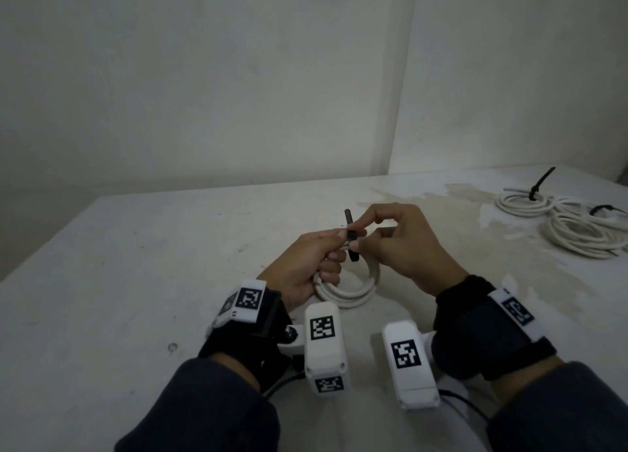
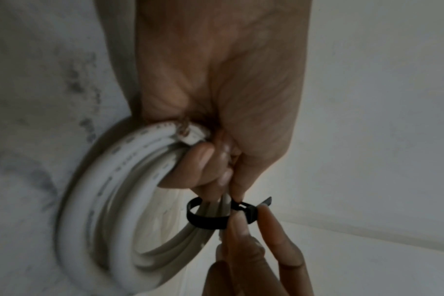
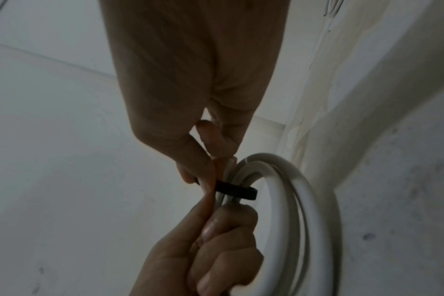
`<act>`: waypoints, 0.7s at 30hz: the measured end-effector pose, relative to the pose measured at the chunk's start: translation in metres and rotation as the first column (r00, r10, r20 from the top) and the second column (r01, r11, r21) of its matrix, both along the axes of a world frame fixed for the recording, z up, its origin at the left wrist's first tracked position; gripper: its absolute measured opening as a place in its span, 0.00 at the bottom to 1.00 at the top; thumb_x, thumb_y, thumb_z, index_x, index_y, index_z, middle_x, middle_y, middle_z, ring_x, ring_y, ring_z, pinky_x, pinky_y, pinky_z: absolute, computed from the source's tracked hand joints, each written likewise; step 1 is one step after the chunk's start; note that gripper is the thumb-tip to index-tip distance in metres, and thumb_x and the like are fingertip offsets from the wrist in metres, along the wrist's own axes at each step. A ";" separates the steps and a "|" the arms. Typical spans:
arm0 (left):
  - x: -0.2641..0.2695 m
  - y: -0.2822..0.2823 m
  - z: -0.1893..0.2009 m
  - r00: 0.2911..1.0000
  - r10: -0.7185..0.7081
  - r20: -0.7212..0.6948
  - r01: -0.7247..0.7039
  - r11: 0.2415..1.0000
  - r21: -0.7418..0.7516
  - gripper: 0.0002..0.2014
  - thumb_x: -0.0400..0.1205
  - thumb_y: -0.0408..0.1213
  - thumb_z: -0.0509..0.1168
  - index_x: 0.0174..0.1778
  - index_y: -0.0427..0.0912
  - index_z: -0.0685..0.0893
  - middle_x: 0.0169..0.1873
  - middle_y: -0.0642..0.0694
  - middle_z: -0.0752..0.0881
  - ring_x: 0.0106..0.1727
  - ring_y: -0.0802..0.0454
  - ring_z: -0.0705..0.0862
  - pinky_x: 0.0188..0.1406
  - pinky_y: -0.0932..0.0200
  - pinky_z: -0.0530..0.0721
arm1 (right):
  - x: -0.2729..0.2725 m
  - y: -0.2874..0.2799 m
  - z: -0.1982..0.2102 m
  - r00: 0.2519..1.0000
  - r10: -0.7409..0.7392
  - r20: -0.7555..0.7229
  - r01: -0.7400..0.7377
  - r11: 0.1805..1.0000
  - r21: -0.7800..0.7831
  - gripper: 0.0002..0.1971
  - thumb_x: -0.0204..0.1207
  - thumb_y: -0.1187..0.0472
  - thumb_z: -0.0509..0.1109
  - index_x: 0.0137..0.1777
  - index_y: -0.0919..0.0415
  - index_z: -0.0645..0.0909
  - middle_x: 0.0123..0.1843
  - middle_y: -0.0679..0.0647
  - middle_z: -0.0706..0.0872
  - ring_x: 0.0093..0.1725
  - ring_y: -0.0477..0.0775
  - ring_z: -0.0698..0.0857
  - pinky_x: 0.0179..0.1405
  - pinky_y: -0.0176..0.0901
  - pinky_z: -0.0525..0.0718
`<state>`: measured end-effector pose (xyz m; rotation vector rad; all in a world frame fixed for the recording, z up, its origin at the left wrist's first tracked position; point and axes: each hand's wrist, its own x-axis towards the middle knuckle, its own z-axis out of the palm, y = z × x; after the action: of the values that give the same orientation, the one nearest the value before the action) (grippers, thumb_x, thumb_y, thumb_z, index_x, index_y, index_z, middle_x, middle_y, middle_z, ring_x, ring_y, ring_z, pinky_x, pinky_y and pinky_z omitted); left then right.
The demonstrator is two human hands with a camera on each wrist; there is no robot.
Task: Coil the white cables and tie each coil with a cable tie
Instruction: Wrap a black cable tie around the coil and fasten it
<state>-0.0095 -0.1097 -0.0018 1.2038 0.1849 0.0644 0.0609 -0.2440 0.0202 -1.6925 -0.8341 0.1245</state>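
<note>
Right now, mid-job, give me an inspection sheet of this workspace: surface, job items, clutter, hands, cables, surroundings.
Surface: white, stained tabletop.
Job's things: white round cable coil held just above the table; black plastic cable tie looped around its strands, tail through the head, loop slack.
Clutter: nothing seen.
Hands: left hand grips the coil beside the tie; right hand pinches the tie at its head.
Cables: two more white coils at far right, touching or overlapping; the far one carries a black tie, a second black tie lies by the near coil, whether fastened unclear.
Surroundings: bare whitish walls meeting at a corner.
</note>
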 end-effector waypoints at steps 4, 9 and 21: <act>-0.001 -0.001 0.001 0.999 -0.028 -0.028 0.027 0.999 -0.021 0.12 0.88 0.32 0.52 0.54 0.36 0.81 0.18 0.53 0.66 0.14 0.64 0.59 0.13 0.73 0.59 | 0.000 -0.002 0.003 0.998 0.062 0.019 -0.062 0.998 -0.019 0.13 0.65 0.79 0.77 0.29 0.60 0.85 0.19 0.43 0.78 0.19 0.44 0.68 0.22 0.30 0.68; 0.000 -0.002 0.000 0.997 -0.048 -0.065 0.050 0.999 0.022 0.13 0.88 0.32 0.54 0.38 0.40 0.78 0.19 0.53 0.65 0.15 0.64 0.59 0.12 0.73 0.58 | -0.001 -0.003 0.004 0.990 0.037 0.135 -0.036 0.999 -0.011 0.12 0.68 0.76 0.77 0.34 0.57 0.88 0.33 0.48 0.86 0.23 0.39 0.80 0.27 0.26 0.74; -0.001 -0.008 0.004 0.987 -0.113 -0.112 0.115 0.993 0.007 0.11 0.88 0.35 0.54 0.51 0.37 0.81 0.19 0.53 0.66 0.15 0.64 0.59 0.13 0.73 0.57 | 0.008 -0.004 0.002 0.948 -0.110 -0.299 0.139 0.987 0.077 0.18 0.68 0.70 0.78 0.57 0.60 0.80 0.38 0.57 0.90 0.32 0.42 0.85 0.34 0.33 0.75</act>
<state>-0.0107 -0.1173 0.0022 1.2305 0.2128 -0.1018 0.0691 -0.2485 0.0218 -1.5823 -0.5016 0.2397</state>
